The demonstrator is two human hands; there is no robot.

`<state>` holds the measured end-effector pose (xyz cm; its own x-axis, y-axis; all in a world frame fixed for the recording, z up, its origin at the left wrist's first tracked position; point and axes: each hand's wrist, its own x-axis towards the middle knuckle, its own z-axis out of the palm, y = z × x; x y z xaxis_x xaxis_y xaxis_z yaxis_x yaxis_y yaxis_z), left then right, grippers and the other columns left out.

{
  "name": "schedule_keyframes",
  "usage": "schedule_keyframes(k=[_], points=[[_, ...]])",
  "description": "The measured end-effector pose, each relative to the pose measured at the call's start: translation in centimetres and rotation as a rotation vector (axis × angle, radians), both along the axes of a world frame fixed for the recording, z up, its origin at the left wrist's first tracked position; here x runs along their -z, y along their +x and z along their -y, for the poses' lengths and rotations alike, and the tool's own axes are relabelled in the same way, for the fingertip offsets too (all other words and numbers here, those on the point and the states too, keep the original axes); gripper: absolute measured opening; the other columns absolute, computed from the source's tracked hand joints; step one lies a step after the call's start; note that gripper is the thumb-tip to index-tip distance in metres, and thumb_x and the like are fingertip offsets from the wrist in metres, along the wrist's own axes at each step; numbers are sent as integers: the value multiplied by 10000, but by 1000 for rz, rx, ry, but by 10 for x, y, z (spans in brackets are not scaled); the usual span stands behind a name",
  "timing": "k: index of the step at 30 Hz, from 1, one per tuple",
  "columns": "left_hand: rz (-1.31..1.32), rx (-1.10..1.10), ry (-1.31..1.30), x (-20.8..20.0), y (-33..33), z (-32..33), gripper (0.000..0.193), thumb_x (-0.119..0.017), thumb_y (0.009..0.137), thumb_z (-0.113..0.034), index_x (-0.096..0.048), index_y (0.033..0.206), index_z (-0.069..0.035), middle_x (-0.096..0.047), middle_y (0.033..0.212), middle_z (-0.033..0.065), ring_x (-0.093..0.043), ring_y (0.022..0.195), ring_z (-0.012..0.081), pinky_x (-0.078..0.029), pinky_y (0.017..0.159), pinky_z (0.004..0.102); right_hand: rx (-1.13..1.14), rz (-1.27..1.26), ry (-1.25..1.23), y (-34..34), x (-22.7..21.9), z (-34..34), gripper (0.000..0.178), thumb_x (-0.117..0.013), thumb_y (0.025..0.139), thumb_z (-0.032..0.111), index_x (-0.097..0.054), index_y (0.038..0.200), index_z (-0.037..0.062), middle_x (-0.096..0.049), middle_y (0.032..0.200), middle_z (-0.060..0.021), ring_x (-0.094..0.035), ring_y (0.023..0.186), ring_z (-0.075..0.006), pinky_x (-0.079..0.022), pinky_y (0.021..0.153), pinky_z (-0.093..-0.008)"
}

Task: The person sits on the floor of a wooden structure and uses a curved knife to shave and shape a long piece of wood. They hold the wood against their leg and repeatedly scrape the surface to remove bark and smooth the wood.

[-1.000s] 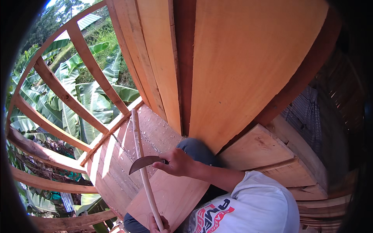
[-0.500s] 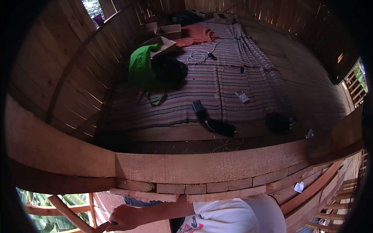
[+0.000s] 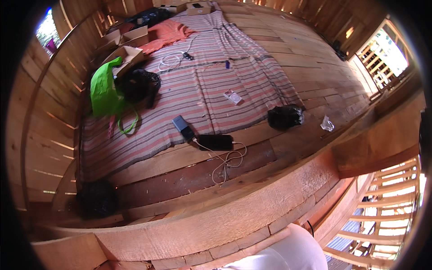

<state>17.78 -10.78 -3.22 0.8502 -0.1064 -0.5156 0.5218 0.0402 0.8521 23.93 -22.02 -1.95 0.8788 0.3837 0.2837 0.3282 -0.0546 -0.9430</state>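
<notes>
Neither my left hand nor my right hand shows in the head view. A piece of white cloth, seemingly a shirt (image 3: pixel 288 252), fills part of the bottom edge, below a thick wooden beam (image 3: pixel 180 238). Beyond the beam, a black phone (image 3: pixel 216 142) lies on the plank floor with a white cable (image 3: pixel 225 164) running from it. A blue-grey and black power bank (image 3: pixel 182 127) sits beside it at the mat's edge, joined to the cable. Farther in, a small white box (image 3: pixel 233 96) rests on the striped mat (image 3: pixel 180 101).
A green bag (image 3: pixel 105 90), black plastic (image 3: pixel 139 85), cardboard boxes (image 3: pixel 130 56) and orange cloth (image 3: pixel 166 36) lie at the left and back. A coiled white cable (image 3: pixel 171 60) is on the mat. Black bundles (image 3: pixel 285 117) sit by its edge. A slatted railing (image 3: pixel 382 216) stands right.
The view has swung to the right and become brighter. The forearm and hand seen at the lower left before have left the picture. The phone and power bank appear unmoved.
</notes>
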Motion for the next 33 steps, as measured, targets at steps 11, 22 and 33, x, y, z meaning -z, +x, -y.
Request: schedule_keyframes(k=[11, 22, 33], points=[[130, 16, 28, -21, -13, -35, 461, -533, 613, -84, -436, 1063, -67, -459, 693, 33, -424, 538, 120, -336, 465, 281, -124, 224, -211, 7, -11, -51, 637, -462, 927, 521, -615, 660, -37, -600, 629, -231, -602, 622, -410, -495, 610, -485], [86, -255, 252, -69, -180, -120, 450, -497, 619, 12, -483, 1067, -20, -483, 743, 20, -463, 631, 102, -386, 539, 235, 23, 239, -198, 5, -10, -62, 451, -641, 864, 459, -658, 699, 39, -591, 570, -157, -618, 536, -341, -485, 502, -397], [124, -264, 395, -60, -202, -115, 441, -516, 617, -37, -499, 1056, -14, -464, 690, 31, -435, 616, 119, -391, 580, 268, -111, 280, -309, 5, -4, -80, 517, -614, 867, 514, -644, 680, 33, -561, 539, -166, -605, 531, -360, -443, 458, -394]])
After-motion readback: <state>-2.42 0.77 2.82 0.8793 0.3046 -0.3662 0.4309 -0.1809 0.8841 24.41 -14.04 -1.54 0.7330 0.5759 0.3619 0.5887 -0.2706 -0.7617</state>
